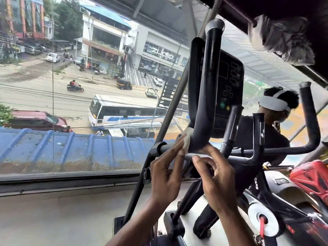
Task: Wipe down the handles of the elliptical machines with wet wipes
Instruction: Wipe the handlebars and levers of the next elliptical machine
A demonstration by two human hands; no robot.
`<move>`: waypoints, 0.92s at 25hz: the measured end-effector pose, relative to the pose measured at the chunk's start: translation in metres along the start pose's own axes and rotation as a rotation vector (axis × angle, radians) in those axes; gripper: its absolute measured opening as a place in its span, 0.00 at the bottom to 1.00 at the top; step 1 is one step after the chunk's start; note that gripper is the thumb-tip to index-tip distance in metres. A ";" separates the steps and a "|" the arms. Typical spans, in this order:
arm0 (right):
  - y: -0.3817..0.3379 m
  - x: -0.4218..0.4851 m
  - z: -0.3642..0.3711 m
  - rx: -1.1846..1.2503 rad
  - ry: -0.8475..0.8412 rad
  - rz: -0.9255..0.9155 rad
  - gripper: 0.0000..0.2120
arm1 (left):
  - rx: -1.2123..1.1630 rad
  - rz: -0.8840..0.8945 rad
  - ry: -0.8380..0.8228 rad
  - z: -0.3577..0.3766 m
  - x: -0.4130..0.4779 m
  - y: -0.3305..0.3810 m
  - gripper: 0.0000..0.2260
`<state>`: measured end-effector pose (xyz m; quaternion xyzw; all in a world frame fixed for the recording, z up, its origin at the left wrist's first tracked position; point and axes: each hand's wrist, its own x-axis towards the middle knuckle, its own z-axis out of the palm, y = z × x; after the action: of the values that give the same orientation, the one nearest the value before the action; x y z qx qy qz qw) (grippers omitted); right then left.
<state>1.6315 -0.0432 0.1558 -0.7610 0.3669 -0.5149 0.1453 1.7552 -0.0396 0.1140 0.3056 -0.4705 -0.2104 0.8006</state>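
A black curved handle of the elliptical machine rises in front of me, bending at its base into a horizontal bar. A white wet wipe is wrapped around the bend of the handle. My left hand pinches the wipe against the left side of the bend with its fingertips. My right hand holds the wipe's lower edge under the bend, fingers curled on the bar. The machine's dark console stands just behind the handle.
A large window overlooks a street directly ahead, its sill at chest level. A person wearing a white headset stands at the right among further black handles. A red item and the machine's white body lie lower right.
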 end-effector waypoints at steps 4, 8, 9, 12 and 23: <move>0.003 0.000 -0.001 -0.016 -0.019 0.012 0.19 | -0.028 -0.001 -0.051 -0.002 0.013 -0.003 0.14; 0.001 -0.001 -0.001 0.000 -0.020 -0.012 0.16 | -0.047 0.028 0.063 0.007 0.021 0.011 0.13; 0.000 -0.001 -0.001 0.006 -0.024 -0.010 0.16 | -0.048 0.060 0.076 0.009 0.020 0.014 0.13; 0.003 0.000 -0.001 0.022 -0.035 0.001 0.16 | 0.069 0.185 0.067 0.008 0.011 0.007 0.12; -0.001 0.001 -0.003 0.067 -0.049 -0.004 0.18 | 0.040 0.162 0.111 0.018 0.013 0.015 0.13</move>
<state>1.6301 -0.0429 0.1587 -0.7690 0.3442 -0.5082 0.1785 1.7462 -0.0422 0.1395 0.2937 -0.4527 -0.1181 0.8336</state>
